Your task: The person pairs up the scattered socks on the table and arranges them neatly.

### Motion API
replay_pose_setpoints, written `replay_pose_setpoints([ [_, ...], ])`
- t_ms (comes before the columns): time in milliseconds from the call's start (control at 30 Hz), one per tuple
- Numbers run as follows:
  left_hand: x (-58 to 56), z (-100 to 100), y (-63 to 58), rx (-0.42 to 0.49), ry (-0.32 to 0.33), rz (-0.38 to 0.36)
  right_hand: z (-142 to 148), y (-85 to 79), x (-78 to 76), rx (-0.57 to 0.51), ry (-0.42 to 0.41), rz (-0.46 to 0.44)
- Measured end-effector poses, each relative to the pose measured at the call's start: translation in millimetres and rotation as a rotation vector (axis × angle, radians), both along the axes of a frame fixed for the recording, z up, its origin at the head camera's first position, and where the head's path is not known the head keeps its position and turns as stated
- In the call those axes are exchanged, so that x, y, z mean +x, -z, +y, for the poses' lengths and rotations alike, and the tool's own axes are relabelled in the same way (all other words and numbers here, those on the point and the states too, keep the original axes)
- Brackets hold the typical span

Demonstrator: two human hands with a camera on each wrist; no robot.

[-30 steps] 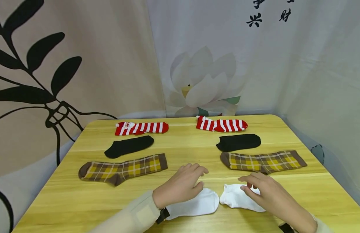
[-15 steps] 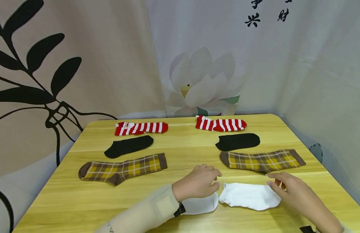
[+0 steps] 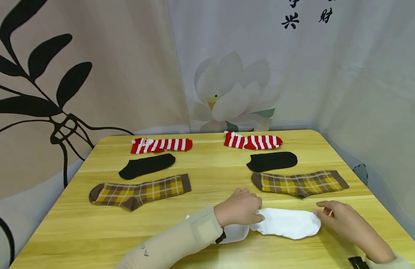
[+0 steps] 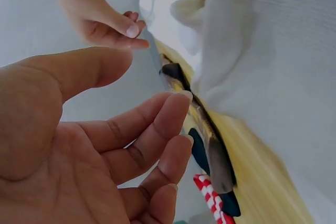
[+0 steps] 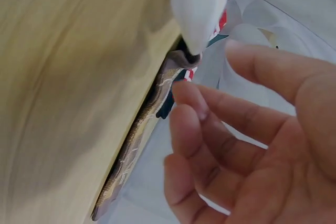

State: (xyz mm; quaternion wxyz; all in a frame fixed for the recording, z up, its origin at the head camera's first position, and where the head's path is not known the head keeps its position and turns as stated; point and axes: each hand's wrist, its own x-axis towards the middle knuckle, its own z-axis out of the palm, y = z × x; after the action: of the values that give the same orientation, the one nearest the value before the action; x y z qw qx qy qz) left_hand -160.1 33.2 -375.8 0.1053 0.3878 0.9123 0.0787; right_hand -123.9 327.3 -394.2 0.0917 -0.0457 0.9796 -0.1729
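Two white socks lie end to end at the front of the table. My left hand (image 3: 239, 207) reaches over the left white sock (image 3: 235, 233), its forearm hiding much of that sock. Its fingertips are right at the near end of the right white sock (image 3: 288, 223). In the left wrist view the thumb and fingers (image 4: 173, 116) are loosely bent, with a gap between them. At the other end of the right white sock is my right hand (image 3: 342, 218), thumb and fingers parted. The right wrist view shows these fingers (image 5: 186, 129) relaxed, holding nothing, just below the white sock (image 5: 199, 9).
Behind the hands lie two yellow-brown plaid socks (image 3: 140, 190) (image 3: 299, 183). Two black socks (image 3: 147, 166) (image 3: 272, 161) come further back, then two red-and-white striped socks (image 3: 162, 145) (image 3: 252, 141) near the far edge. A printed curtain (image 3: 133, 74) hangs behind the wooden table (image 3: 76, 228).
My left hand has moved right, from over the left white sock to the right one's near end. My right hand has shifted right, uncovering that sock, which now lies slightly further left in view.
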Motion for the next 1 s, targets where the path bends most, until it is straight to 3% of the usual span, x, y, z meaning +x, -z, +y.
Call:
replay_pose_setpoints([
  [167,2.2,5,3.1,-0.095,-0.008,0.03,4,7.6,-4.2,0.004,-0.026,-0.088],
  [300,4.4,9,6.1,-0.127,-0.002,0.035,7,13.0,-4.6,-0.002,-0.045,-0.108],
  [433,5.0,12,10.6,-0.151,-0.008,0.055,8,14.7,-5.2,-0.005,-0.074,-0.095],
  [700,2.5,17,17.2,-0.182,-0.113,0.066,4,15.5,-5.4,-0.015,-0.109,-0.078],
  [1000,1.3,17,21.5,-0.172,-0.08,0.094,4,20.1,-3.8,0.008,-0.115,0.008],
])
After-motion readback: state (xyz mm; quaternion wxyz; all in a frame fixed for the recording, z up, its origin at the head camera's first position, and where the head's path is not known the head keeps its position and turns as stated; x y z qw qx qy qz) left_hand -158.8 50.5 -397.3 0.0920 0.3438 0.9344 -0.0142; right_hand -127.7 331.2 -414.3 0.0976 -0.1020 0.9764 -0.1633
